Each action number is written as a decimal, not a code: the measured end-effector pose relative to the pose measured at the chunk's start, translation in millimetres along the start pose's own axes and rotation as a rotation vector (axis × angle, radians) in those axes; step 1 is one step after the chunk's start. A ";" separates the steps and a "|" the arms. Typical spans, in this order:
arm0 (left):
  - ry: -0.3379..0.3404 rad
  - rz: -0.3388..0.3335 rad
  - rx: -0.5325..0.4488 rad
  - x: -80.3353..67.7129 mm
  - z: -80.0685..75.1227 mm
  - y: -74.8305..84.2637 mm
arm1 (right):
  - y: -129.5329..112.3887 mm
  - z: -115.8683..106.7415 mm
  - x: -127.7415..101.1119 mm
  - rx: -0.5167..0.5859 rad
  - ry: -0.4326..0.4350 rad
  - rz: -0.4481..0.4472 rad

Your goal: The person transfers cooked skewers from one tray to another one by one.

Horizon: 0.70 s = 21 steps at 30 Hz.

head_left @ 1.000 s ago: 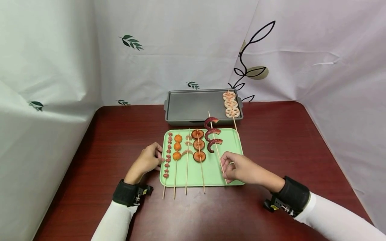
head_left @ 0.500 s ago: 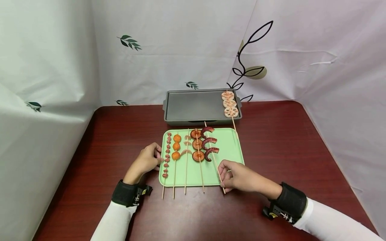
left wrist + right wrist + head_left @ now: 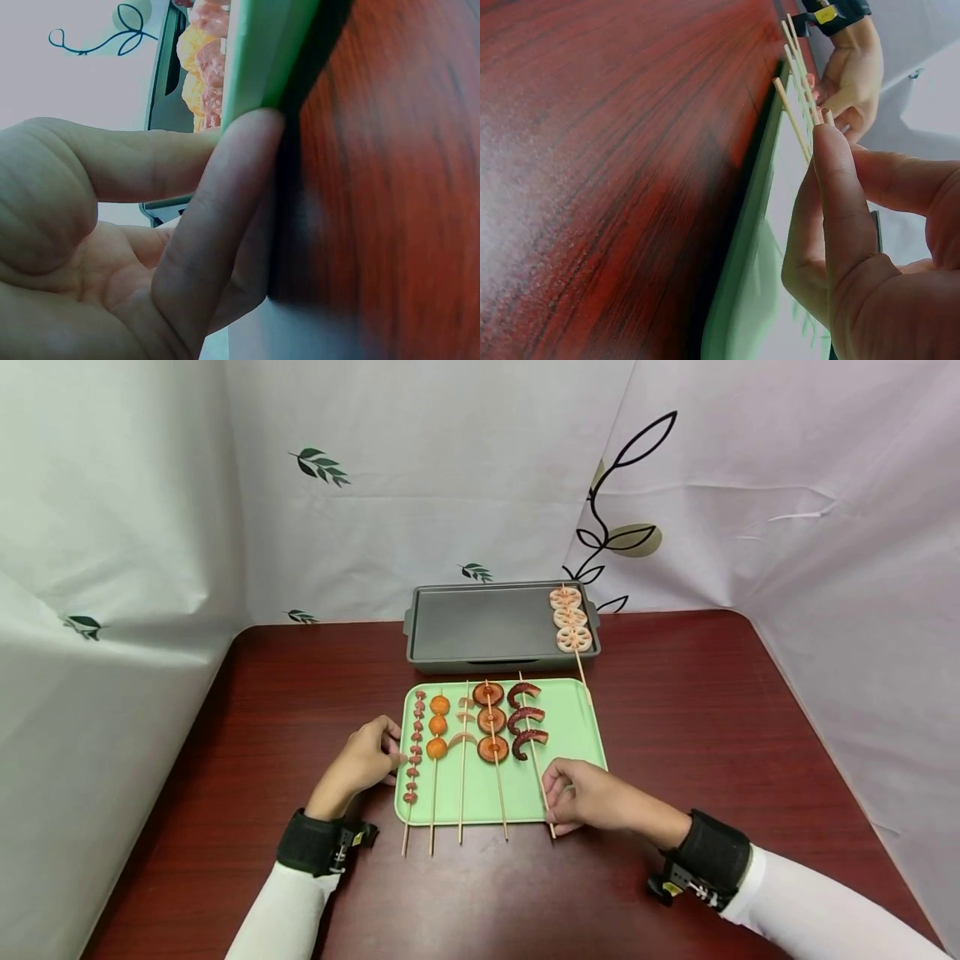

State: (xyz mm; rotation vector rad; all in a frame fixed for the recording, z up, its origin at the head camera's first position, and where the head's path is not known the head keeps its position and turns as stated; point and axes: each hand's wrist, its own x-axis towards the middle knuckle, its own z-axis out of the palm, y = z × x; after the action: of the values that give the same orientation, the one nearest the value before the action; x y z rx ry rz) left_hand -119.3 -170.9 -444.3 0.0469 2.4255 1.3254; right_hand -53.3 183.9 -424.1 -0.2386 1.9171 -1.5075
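My right hand [image 3: 585, 795] pinches the lower stick of an octopus-tentacle skewer [image 3: 527, 715] at the front of the light green tray [image 3: 576, 727]. Three dark red curled pieces on it lie over the tray, just right of the mushroom-slice skewer [image 3: 492, 721]. The stick's end [image 3: 827, 117] pokes out past my fingertips in the right wrist view. At the tray's left side, my left hand [image 3: 365, 756] grips the rim, with thumb and finger on the green edge [image 3: 262, 60] in the left wrist view.
Left of the mushrooms lie a skewer of pale curved pieces [image 3: 462, 739], one of orange balls [image 3: 438, 726] and one of small reddish pieces [image 3: 415, 749]. Behind stands a grey grill pan [image 3: 480, 622], with a lotus-root skewer [image 3: 573, 639] along its right side.
My right hand has drawn the octopus skewer back from the pan's front edge, first over the mushrooms, then slightly right beside them. My left hand stays at the tray's edge.
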 end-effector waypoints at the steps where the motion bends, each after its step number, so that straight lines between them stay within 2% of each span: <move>1: 0.001 -0.001 0.001 0.1 0.0 0.0 | 0.5 -0.1 1.4 -0.001 0.005 0.002; 21: -0.015 -0.022 0.007 0.3 -0.6 -0.3 | 5.6 5.6 18.8 0.001 0.082 0.063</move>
State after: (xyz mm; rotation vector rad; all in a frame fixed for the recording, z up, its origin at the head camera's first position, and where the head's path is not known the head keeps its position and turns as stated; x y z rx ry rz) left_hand -119.7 -171.5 -444.4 0.0320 2.4120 1.3026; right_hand -62.6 171.4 -437.1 -0.1162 1.9695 -1.4970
